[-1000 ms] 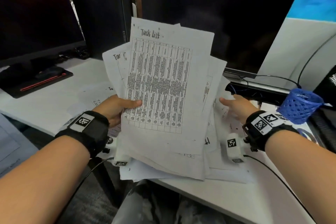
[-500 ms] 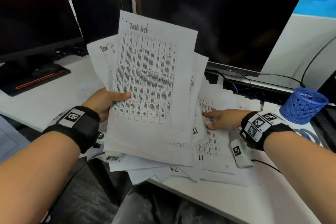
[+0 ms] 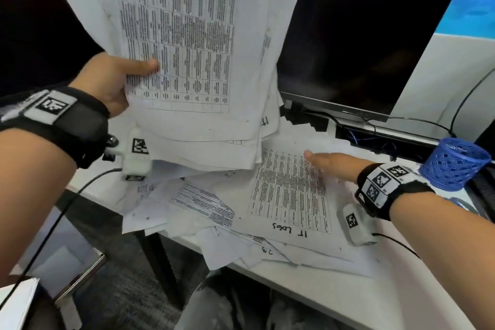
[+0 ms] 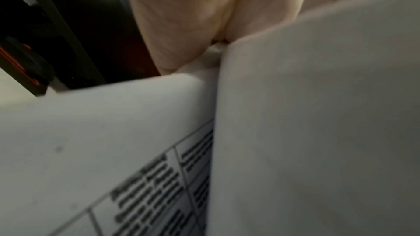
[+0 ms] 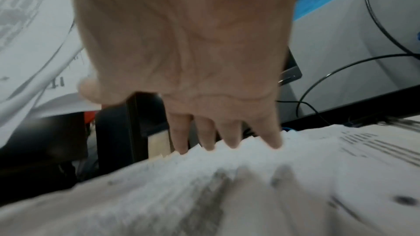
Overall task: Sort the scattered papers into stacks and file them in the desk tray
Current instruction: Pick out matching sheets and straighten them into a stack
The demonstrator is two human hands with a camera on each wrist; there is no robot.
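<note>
My left hand [image 3: 122, 76] grips a fanned bundle of printed table sheets [image 3: 187, 43], thumb on the front, raised above the desk. In the left wrist view the thumb base [image 4: 181, 24] presses on that bundle [image 4: 306, 132]. My right hand [image 3: 330, 162] lies flat with straight fingers on a sheet marked "IT Logs" [image 3: 286, 195] on the white desk [image 3: 375, 297]. Its fingertips [image 5: 276, 144] touch the paper [image 5: 250, 186] in the right wrist view. More loose sheets [image 3: 203, 203] lie scattered under and left of it, some hanging over the desk's front edge. No tray is in view.
A dark monitor [image 3: 361, 43] stands behind the papers, with cables [image 3: 388, 120] at its foot. A blue mesh cup [image 3: 455, 166] sits at the right, close to my right wrist. Below the desk edge are a chair part [image 3: 77, 276] and the floor.
My left hand has lifted the bundle higher and closer to the camera. My right hand has stayed flat on the "IT Logs" sheet it came down onto after letting go of the bundle.
</note>
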